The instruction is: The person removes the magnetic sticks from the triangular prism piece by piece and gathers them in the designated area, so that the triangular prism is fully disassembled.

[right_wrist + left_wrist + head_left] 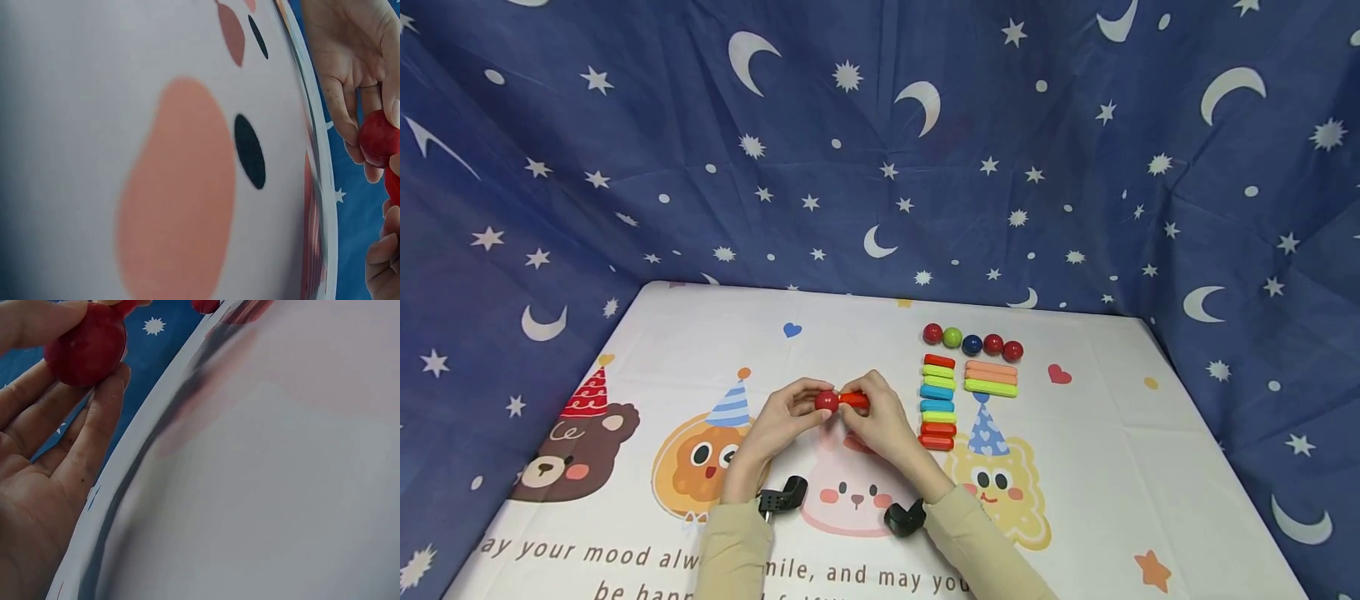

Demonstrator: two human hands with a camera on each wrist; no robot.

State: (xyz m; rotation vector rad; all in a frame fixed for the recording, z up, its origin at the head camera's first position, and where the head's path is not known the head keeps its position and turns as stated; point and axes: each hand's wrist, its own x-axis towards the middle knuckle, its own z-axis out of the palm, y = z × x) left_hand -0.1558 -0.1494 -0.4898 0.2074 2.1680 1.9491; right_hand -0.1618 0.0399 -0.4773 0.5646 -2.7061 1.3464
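Note:
Over the printed rabbit, my left hand [781, 422] pinches a glossy red ball [827, 402] between thumb and fingers. My right hand [883, 423] grips a short red stick [854, 400] whose end points at the ball. Ball and stick meet end-on in the head view. Up close in the left wrist view, the ball [85, 349] sits under the thumb with the fingers spread beneath it. The right wrist view catches the ball [378, 139] and part of the stick [393, 182] at its edge; the right fingertips cover the rest of the stick.
Right of the hands lies a column of red, yellow and blue sticks [937, 392]. Beside it are two orange sticks [991, 368] and a yellow-green stick [991, 387]. Behind them runs a row of red, green and blue balls [972, 345]. A starry blue curtain [820, 142] encloses the white printed tablecloth [1112, 467].

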